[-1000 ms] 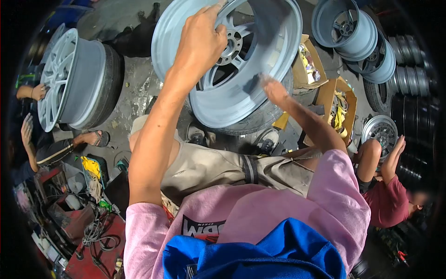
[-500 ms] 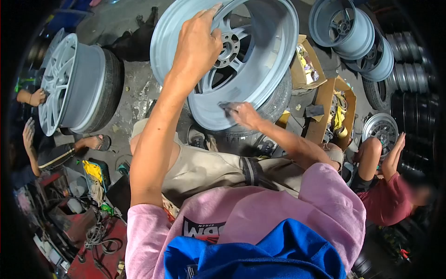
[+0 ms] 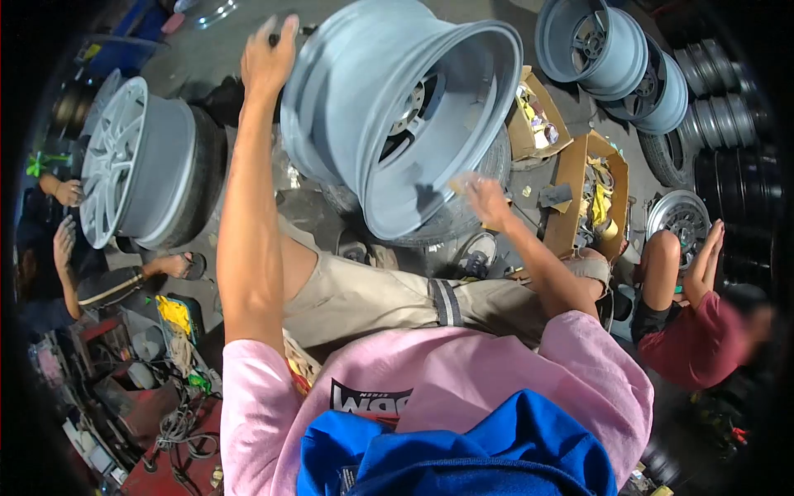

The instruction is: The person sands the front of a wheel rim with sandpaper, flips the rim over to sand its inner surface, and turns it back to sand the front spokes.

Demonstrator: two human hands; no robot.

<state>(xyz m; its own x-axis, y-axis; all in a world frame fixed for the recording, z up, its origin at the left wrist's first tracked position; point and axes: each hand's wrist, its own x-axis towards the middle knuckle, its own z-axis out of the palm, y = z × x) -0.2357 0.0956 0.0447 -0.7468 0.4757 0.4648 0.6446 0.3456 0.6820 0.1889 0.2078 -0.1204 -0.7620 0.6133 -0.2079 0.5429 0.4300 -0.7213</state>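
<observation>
A grey-primed wheel rim point(image 3: 331, 99) stands tilted in front of me, its open barrel turned toward my right and its spokes showing inside. Beneath it lies a tyre point(image 3: 496, 165). Off the rim's upper left side, my left hand point(image 3: 269, 58) is raised with thumb and fingers apart, slightly blurred. My right hand point(image 3: 486, 201) pinches a small tan piece of sandpaper point(image 3: 466, 182), blurred by motion, near the rim's lower right lip. Whether the sandpaper touches the lip, I cannot tell.
Cardboard boxes point(image 3: 571, 194) with scraps stand at the right, below stacked grey rims point(image 3: 616, 70). Another rim point(image 3: 157, 165) rests on a tyre at the left, beside a co-worker's hands point(image 3: 64, 240). A person in a red shirt point(image 3: 691, 347) sits at the right. Tools and cables point(image 3: 178, 430) fill the lower left.
The rim has turned and tilted so more of its outer barrel shows. My left hand has left its edge and moved left; my right hand has come out of the barrel toward the right.
</observation>
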